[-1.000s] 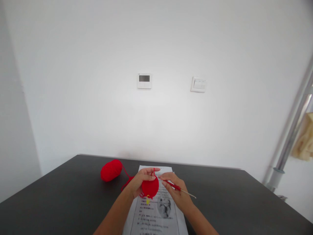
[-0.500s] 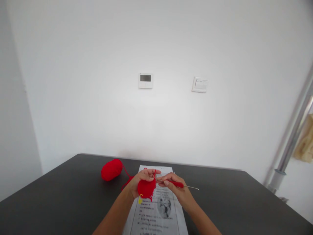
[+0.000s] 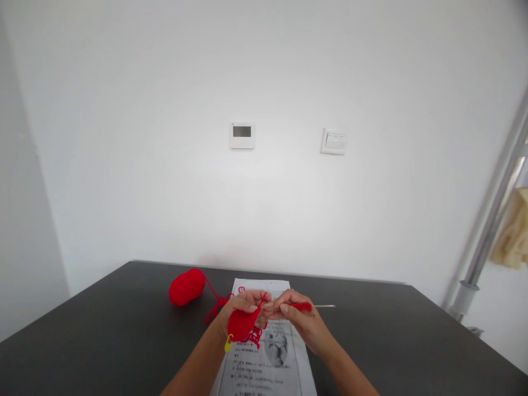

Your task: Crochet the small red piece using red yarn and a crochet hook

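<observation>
My left hand (image 3: 235,308) pinches a piece of red crochet work (image 3: 241,323), with the working yarn running up over its fingers. A yellow stitch marker (image 3: 228,343) hangs from the lower left edge of the piece. In my right hand (image 3: 299,316) is a crochet hook with a red handle (image 3: 302,306); its metal rear end points right. The hook's front tip meets the work between both hands, and the fingers partly hide it. A red ball of yarn (image 3: 187,287) lies to the left, its strand leading to loose loops beside my left hand.
Printed sheets of paper (image 3: 264,374) with a picture lie under my hands on the dark table (image 3: 136,330). Behind the table is a white wall with a small panel (image 3: 242,136) and a switch (image 3: 334,142). A metal pole (image 3: 482,247) stands at the right.
The crochet piece has tilted and shifted slightly down and left in my left hand. The hook has turned closer to level, its rear end rising. The view has shifted a little.
</observation>
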The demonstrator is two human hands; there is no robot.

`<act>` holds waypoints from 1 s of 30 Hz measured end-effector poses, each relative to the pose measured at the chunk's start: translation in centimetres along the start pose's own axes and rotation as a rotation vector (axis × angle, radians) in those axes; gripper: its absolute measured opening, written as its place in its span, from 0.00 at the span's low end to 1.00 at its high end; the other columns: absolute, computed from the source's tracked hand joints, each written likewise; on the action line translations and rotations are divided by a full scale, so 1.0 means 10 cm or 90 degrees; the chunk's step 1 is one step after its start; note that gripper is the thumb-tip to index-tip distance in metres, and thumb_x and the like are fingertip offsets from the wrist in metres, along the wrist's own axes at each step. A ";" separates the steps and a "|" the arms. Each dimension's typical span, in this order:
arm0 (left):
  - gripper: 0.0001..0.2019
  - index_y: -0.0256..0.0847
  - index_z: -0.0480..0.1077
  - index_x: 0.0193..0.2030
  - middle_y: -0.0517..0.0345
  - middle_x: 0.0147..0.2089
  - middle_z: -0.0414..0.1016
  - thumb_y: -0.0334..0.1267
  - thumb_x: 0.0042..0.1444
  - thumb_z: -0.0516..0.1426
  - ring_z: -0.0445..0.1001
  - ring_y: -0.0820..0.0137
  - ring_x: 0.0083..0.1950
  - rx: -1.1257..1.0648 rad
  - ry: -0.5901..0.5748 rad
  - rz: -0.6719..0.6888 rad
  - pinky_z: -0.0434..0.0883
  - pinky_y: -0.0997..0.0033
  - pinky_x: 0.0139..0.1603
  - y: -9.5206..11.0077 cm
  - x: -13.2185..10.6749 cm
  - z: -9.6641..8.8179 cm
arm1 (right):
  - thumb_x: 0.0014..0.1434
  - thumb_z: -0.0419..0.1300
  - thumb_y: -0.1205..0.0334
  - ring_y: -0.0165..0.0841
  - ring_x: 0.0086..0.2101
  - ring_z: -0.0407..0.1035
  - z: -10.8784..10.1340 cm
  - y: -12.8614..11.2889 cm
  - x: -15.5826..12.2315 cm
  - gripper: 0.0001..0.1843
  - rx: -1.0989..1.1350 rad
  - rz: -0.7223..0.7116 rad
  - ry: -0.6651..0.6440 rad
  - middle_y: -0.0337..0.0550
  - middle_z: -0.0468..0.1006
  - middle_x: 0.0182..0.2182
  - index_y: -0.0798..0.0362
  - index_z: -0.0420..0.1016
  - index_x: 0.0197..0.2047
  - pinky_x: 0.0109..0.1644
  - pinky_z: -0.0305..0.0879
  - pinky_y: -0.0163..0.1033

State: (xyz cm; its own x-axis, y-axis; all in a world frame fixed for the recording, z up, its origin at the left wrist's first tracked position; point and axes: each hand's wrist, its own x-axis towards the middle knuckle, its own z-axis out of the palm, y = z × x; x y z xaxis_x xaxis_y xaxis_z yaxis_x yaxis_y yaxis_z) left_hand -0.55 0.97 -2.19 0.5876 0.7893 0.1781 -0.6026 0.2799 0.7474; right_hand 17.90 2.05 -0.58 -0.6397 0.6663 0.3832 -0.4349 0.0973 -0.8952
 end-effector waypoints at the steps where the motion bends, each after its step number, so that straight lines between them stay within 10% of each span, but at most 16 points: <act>1: 0.17 0.31 0.72 0.36 0.56 0.25 0.70 0.30 0.35 0.63 0.63 0.79 0.19 0.000 -0.006 0.001 0.53 0.77 0.22 0.00 0.00 0.01 | 0.53 0.63 0.57 0.39 0.37 0.75 0.01 0.00 0.00 0.10 0.019 0.002 0.002 0.48 0.80 0.34 0.56 0.72 0.32 0.46 0.68 0.48; 30: 0.13 0.34 0.67 0.32 0.56 0.26 0.71 0.30 0.38 0.63 0.69 0.74 0.21 0.016 -0.058 -0.001 0.58 0.78 0.21 -0.06 0.03 0.05 | 0.54 0.62 0.60 0.38 0.34 0.76 -0.04 -0.01 -0.03 0.08 0.110 0.029 0.001 0.49 0.80 0.30 0.57 0.73 0.30 0.40 0.70 0.44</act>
State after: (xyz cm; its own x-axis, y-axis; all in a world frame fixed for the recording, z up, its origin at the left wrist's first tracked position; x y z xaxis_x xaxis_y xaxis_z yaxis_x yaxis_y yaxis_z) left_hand 0.26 0.74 -2.23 0.6359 0.7353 0.2342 -0.5888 0.2660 0.7633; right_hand 18.42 2.15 -0.68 -0.6602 0.6680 0.3434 -0.5083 -0.0607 -0.8590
